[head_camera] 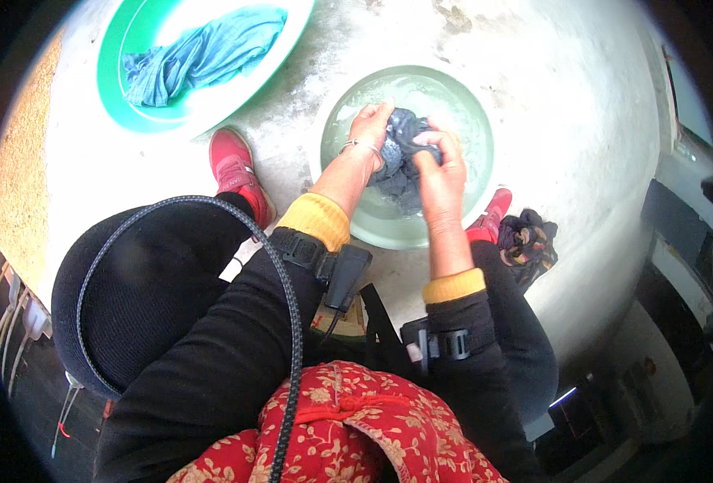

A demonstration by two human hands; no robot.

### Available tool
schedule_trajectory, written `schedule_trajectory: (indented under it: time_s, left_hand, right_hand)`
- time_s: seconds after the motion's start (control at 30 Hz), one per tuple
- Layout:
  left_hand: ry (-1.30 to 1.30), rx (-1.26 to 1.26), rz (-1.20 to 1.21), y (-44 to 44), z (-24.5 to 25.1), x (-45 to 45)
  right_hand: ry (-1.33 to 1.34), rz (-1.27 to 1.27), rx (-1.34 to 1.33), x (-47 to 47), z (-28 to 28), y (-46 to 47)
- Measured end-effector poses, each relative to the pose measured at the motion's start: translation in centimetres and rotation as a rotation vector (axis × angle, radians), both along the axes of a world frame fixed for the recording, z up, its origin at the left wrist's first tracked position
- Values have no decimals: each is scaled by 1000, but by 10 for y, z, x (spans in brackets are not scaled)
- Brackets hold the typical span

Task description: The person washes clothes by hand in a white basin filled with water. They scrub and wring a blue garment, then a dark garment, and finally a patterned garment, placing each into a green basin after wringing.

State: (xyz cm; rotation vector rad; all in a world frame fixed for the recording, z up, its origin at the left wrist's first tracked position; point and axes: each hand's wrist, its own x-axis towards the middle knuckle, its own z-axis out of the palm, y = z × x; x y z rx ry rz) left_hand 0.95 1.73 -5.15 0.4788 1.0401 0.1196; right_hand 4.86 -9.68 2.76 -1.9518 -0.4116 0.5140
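Note:
A pale round basin (483, 133) of water stands on the floor between my feet. My left hand (370, 128), with a metal bangle at its wrist, grips the left side of a wet dark cloth (402, 163). On the cloth's right side, my right hand (444, 163) holds a fold between thumb and bent fingers. Both hands are over the basin, and the cloth's lower part hangs into the water. Some fingertips are hidden by the cloth.
At the upper left stands a larger green and white basin (112, 78) with a wet blue cloth (211, 54) in it. A dark patterned cloth (527, 247) lies on the floor beside my right shoe (495, 211). My left shoe (236, 166) is near both basins.

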Motion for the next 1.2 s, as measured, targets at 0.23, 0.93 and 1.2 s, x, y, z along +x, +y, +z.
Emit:
schedule_trajectory:
  time_s: [0.23, 0.93, 1.2]
  left_hand:
    - [-42, 100, -168, -18, 29, 4]
    - [-40, -6, -78, -28, 41, 4]
    - [175, 1190, -434, 13, 14, -5]
  right_hand:
    - [-222, -79, -258, -4, -17, 16]
    - [-20, -192, -237, 44, -43, 14]
    - [-181, -179, -400, 58, -53, -19]
